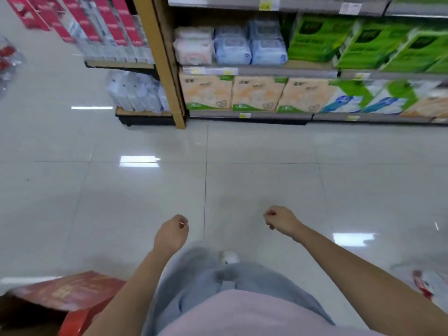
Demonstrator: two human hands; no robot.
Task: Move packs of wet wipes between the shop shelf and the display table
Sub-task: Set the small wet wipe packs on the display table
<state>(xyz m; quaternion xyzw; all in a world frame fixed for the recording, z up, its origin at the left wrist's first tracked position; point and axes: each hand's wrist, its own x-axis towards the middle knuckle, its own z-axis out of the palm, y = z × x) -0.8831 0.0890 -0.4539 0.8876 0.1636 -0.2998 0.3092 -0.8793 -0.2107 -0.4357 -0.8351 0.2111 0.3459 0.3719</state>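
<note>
Hanging low over the glossy pale floor tiles [145, 190], the left hand [171, 235] and the right hand [280, 220] both have their fingers loosely curled inward, holding nothing and touching nothing. The soft pale-blue packs of wet wipes [251, 48] sit stacked on the grey-edged shop shelf [286, 72], well apart from both hands, with a pink-and-white soft pack [194, 47] just beside them. Blur smears every label past reading. A red cardboard box [68, 291] is cut off at the lower left corner.
</note>
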